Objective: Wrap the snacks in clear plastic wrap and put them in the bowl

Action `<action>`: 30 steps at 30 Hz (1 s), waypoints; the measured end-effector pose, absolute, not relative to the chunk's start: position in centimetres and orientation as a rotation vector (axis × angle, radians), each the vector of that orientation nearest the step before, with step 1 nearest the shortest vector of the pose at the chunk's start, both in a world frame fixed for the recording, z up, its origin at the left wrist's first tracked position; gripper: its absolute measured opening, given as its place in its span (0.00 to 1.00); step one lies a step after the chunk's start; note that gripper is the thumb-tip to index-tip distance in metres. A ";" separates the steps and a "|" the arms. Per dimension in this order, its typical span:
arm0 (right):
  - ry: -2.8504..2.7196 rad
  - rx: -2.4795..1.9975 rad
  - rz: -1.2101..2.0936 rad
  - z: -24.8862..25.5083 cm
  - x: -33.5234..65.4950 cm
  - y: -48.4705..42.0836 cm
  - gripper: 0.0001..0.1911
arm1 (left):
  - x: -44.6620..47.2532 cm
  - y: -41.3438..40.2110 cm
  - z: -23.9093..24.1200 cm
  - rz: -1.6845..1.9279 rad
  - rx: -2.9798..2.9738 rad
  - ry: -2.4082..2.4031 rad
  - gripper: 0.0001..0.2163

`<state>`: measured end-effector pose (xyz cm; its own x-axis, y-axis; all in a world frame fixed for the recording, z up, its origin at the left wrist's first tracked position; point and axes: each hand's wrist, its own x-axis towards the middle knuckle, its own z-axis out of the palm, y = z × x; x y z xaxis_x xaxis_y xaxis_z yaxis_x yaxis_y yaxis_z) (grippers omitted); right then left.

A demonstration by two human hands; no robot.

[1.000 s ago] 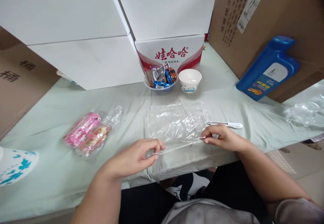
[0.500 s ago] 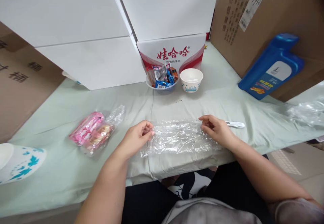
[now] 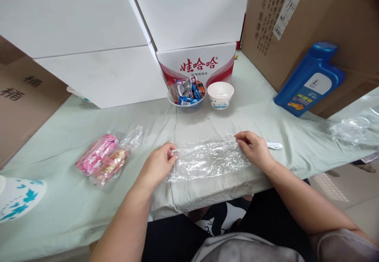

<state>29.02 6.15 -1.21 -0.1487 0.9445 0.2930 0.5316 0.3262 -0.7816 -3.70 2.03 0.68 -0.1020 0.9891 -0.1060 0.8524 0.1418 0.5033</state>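
Note:
A clear plastic bag (image 3: 207,159) lies folded in half on the pale green cloth near the table's front edge. My left hand (image 3: 158,165) pinches its upper left corner with curled fingers. My right hand (image 3: 254,149) pinches the upper right corner, fingers closed on the film. A white pen-like tool (image 3: 274,145) lies just right of my right hand. A bagged pile of pink and gold sweets (image 3: 103,159) rests to the left of my left hand.
At the back stand a bowl of wrapped snacks (image 3: 186,92), an empty paper bowl (image 3: 220,95) and a red-and-white carton (image 3: 197,64). A blue jug (image 3: 309,80) leans on cardboard boxes at right. Crumpled plastic (image 3: 352,130) lies far right; a patterned paper bowl (image 3: 17,197) at left.
Both hands carried the bag's near edge away from me, folding the bag over onto itself. They now hold the fold down at the far corners.

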 end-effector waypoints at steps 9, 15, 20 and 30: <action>-1.374 -1.303 0.910 -0.8 30.0 7.0 0.16 | -3.3 2.0 1.3 0.410 1.786 1.977 0.07; -1.804 -1.339 0.881 0.2 30.5 6.8 0.24 | -3.5 2.0 1.0 0.365 1.787 1.966 0.06; -2.328 -1.346 0.576 0.8 30.5 6.4 0.14 | -3.5 2.0 1.0 0.353 1.822 1.976 0.03; -1.714 -1.074 1.078 -0.2 29.6 6.2 0.08 | -3.5 1.7 1.3 0.414 1.841 1.969 0.05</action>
<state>29.63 6.22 -0.20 -0.2959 0.9350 0.1956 0.2283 0.2680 -0.9360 -3.47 1.74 1.29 -0.0427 0.9946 -0.0947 0.8722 0.0833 0.4820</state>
